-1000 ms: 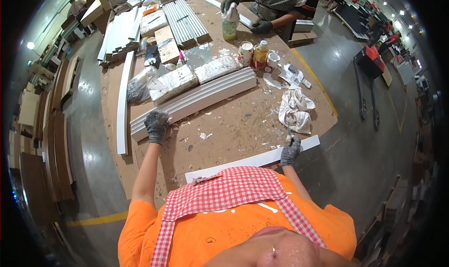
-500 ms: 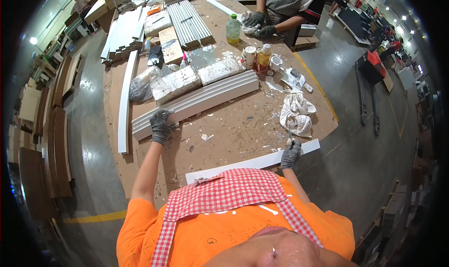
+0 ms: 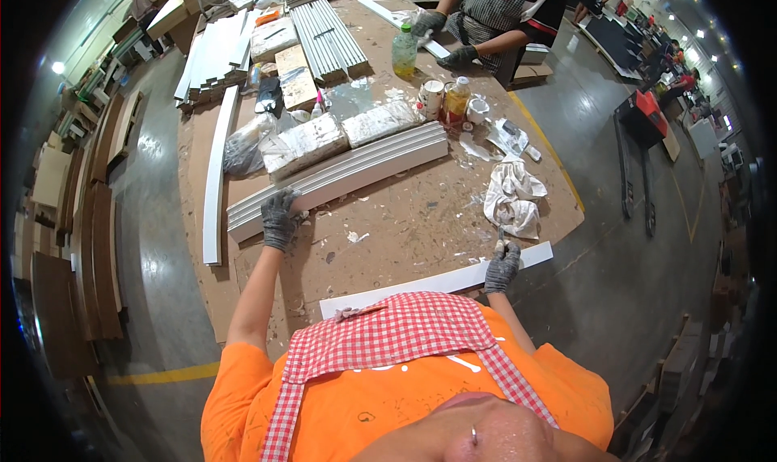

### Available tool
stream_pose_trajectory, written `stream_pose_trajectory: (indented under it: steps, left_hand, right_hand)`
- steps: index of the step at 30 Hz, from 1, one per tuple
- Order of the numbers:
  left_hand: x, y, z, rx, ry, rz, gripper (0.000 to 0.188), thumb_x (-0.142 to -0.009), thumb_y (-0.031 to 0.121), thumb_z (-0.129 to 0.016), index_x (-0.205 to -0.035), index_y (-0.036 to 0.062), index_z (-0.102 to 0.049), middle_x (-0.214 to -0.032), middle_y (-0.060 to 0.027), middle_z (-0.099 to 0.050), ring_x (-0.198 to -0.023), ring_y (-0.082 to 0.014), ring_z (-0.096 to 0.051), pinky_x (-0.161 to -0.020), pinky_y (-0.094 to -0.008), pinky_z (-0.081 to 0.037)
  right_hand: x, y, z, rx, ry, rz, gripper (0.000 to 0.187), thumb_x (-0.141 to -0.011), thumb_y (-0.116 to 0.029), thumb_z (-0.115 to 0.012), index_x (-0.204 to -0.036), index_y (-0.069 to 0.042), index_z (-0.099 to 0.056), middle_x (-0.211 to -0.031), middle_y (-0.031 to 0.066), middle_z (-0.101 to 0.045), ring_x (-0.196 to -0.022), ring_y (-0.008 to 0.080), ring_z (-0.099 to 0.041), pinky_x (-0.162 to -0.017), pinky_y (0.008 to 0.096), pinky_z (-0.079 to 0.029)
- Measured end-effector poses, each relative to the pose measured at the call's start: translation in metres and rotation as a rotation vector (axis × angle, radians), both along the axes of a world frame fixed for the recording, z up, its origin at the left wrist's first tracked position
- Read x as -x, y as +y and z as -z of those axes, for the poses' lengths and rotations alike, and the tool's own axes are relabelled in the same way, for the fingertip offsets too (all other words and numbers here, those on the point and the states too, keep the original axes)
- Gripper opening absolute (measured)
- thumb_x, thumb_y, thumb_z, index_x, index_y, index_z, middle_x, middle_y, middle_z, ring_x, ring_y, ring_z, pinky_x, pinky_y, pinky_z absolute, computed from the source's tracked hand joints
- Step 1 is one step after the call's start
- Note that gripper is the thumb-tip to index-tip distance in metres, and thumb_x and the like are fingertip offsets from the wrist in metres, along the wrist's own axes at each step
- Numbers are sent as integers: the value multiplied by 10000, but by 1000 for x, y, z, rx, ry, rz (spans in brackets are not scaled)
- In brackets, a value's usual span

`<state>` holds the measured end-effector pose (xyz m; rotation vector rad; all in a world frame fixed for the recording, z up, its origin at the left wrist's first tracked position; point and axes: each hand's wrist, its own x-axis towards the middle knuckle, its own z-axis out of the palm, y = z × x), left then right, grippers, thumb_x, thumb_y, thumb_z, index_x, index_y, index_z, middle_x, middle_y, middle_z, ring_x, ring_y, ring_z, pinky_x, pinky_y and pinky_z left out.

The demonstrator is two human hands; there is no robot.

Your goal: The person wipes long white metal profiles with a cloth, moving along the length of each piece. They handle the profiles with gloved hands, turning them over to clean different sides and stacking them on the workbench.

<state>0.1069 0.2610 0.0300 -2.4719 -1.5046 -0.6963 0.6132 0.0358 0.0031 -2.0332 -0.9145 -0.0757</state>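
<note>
So the person in the orange shirt and red checked apron is leaning over a big brown table [image 3: 405,219] that's pretty messy with white smears. Left hand [image 3: 279,219], in a grey glove, is stretched out and resting on the near end of a stack of white ribbed trim pieces [image 3: 340,179] lying at a slant across the middle of the table. Fingers look curled over the edge of the stack, so it's gripping or pressing it; hard to say which. Right hand [image 3: 502,266], also gloved, is closed on the right part of a flat white strip [image 3: 429,284] that lies along the near edge of the table, right in front of the apron.

Just past the right hand there's a crumpled white rag [image 3: 514,199]. Further back are a couple of plastic-wrapped bundles [image 3: 303,144], a few jars and a green bottle [image 3: 404,51]. A long white board [image 3: 214,179] lies along the left side. At the far end another person's gloved hands [image 3: 443,37] are on their own white piece.
</note>
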Motion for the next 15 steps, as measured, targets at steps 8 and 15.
stream_pose_trajectory:
  steps: [8,15]
  left_hand:
    - [-9,-10,-4,26,-14,-133,615,-618,327,-757,-1184,182,-565,-1196,-73,-546,-1093,-284,-494,-917,-435,-375]
    - [-41,-71,-22,-42,-180,-269,440,-693,268,-725,-1097,141,-609,-1151,-92,-575,-1067,-295,-522,-909,-412,-409]
  right_hand:
    - [-3,0,5,-2,37,11,166,-880,-166,-595,-917,-5,-576,-840,139,-593,-760,259,-583,-720,348,-472]
    - [-2,-2,6,-50,-16,22,176,-907,-183,-583,-927,-11,-553,-833,112,-593,-743,202,-548,-730,318,-453]
